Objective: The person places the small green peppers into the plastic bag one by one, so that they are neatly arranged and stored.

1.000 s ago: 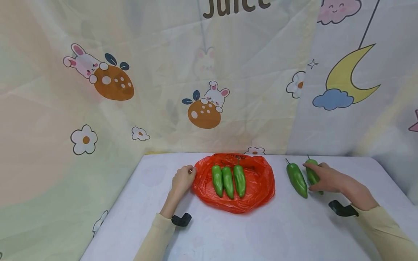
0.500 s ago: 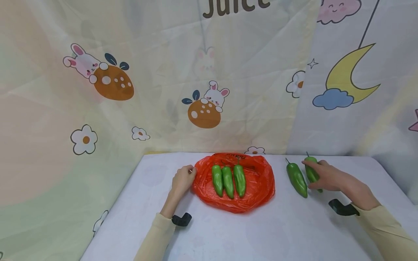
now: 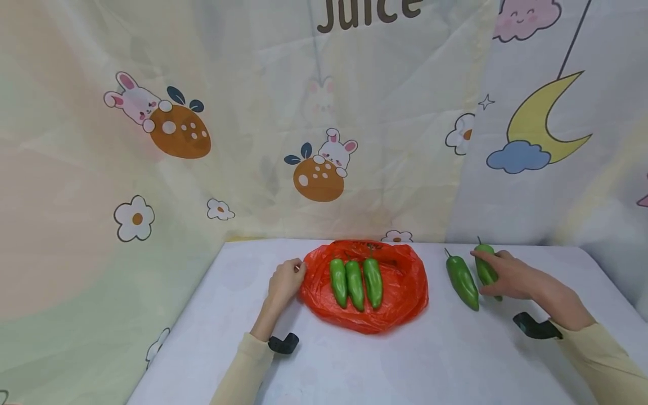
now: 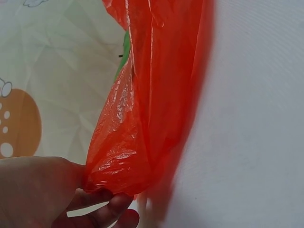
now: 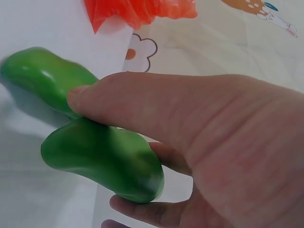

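A red plastic bag [image 3: 400, 304] lies spread open on the table, with three green peppers [image 3: 355, 286] side by side in it. My left hand [image 3: 285, 281] pinches the bag's left edge between thumb and fingers; in the left wrist view the red film [image 4: 118, 156] runs up from the fingertips. At the right, my right hand [image 3: 516, 277] grips a green pepper [image 3: 486, 272], its thumb along one side and its fingers on the other. Just left of that hand, another green pepper [image 3: 462, 282] lies on the table, stem toward the back.
The white table [image 3: 395, 371] meets a printed cloth backdrop [image 3: 243, 129] at its back edge. More of this cloth hangs along the left side. Each wrist wears a black strap-mounted piece [image 3: 283, 343].
My right hand and its pepper shifted slightly toward the back between the first two frames, then stayed nearly still. My left hand keeps its pinch on the bag. The whole head view dips a little.
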A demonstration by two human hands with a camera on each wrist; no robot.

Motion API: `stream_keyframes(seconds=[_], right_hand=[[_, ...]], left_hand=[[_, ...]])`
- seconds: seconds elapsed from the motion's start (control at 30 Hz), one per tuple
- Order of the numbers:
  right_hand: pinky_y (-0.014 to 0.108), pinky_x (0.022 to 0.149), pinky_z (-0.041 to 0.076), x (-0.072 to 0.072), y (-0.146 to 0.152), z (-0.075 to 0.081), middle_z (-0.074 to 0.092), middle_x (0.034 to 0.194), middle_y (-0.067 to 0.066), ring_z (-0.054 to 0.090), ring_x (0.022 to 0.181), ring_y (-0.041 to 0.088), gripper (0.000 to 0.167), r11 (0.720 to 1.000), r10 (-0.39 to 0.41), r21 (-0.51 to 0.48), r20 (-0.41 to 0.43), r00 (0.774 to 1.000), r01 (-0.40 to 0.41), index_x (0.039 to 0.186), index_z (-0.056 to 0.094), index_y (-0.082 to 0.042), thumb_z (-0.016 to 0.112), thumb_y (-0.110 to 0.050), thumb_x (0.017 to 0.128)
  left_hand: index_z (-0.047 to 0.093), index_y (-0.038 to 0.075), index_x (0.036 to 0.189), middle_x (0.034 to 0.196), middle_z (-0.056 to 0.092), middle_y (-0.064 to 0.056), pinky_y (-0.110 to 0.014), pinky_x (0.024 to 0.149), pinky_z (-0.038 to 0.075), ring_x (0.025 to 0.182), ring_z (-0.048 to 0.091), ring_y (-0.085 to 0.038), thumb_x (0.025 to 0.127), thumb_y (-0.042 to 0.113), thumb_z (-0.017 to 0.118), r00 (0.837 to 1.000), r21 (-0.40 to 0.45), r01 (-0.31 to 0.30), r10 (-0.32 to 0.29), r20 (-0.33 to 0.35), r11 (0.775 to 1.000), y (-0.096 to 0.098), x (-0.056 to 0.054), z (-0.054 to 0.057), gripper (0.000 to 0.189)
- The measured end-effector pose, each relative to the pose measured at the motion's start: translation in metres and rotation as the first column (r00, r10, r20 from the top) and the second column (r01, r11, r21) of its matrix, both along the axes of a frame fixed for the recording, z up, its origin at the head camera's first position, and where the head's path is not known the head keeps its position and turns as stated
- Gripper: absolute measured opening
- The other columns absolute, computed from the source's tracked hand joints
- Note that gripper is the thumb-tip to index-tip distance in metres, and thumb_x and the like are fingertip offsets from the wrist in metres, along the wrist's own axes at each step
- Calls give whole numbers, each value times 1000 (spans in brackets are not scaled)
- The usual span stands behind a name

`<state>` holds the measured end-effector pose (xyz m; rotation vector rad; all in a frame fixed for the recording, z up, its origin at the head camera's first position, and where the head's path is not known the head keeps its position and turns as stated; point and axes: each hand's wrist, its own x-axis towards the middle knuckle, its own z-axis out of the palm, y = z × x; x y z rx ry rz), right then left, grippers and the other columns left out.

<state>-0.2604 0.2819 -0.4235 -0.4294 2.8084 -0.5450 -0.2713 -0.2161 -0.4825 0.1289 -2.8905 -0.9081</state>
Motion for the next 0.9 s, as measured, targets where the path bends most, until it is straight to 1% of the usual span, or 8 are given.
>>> stream_keyframes(seconds=[0.17,0.37,0.6,0.9], right_hand=[[44,68,52,4,-5,0,34,127,45,50,94,40,89,1000,-8,-8,5,1000,8,149,32,0,81,-26,79],[41,66,53,7,-12,3,33,129,44,48,96,42,89,999,-22,-29,24,999,23,150,31,-1,81,-22,79],[38,66,53,11,-23,11,34,129,41,49,98,40,86,996,19,-83,35,999,-16,150,32,-2,80,-20,80],[38,66,55,12,-34,15,34,131,41,49,99,40,88,998,18,-67,61,998,-14,151,32,-5,81,-22,80]], left_hand=[[72,8,95,69,62,-3,-26,50,43,56,53,-16,101,26,53,1000,10,-6,6,2,1000,2,2,-3,27],[71,8,93,69,61,-3,-26,50,43,56,53,-16,101,26,53,1000,1,-10,10,3,1000,2,0,-2,26],[71,8,93,69,61,-2,-27,50,41,56,52,-16,100,26,53,1000,-4,-8,8,-5,1000,2,-1,0,27],[72,8,95,68,60,-2,-26,49,41,56,52,-15,101,27,53,1000,-2,-6,6,2,1000,2,0,0,28]])
